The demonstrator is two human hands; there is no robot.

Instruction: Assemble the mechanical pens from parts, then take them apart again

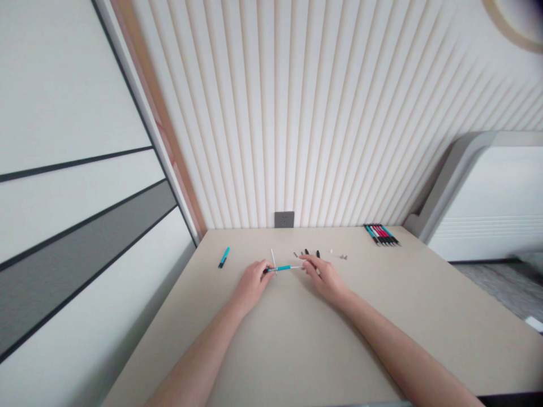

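Observation:
Between my two hands a blue pen barrel (283, 268) with a black end lies almost level. My left hand (253, 281) pinches its black end. From the other end sticks a thin whitish rod (297, 267), probably a refill, and the fingers of my right hand (324, 278) close on its tip. A slim white stick (272, 256) lies just behind the barrel, its near end by my left fingertips. Behind my right hand are black pen pieces (318, 254), a tiny white piece (331, 251) and small silvery parts (343, 257), too small to make out.
A blue and black pen part (224, 257) lies on the left of the beige table (271, 350). At the back right rests a row of several pens (382, 235) in blue, white, red and black. Behind the table rises a ribbed wall with a dark socket (284, 219).

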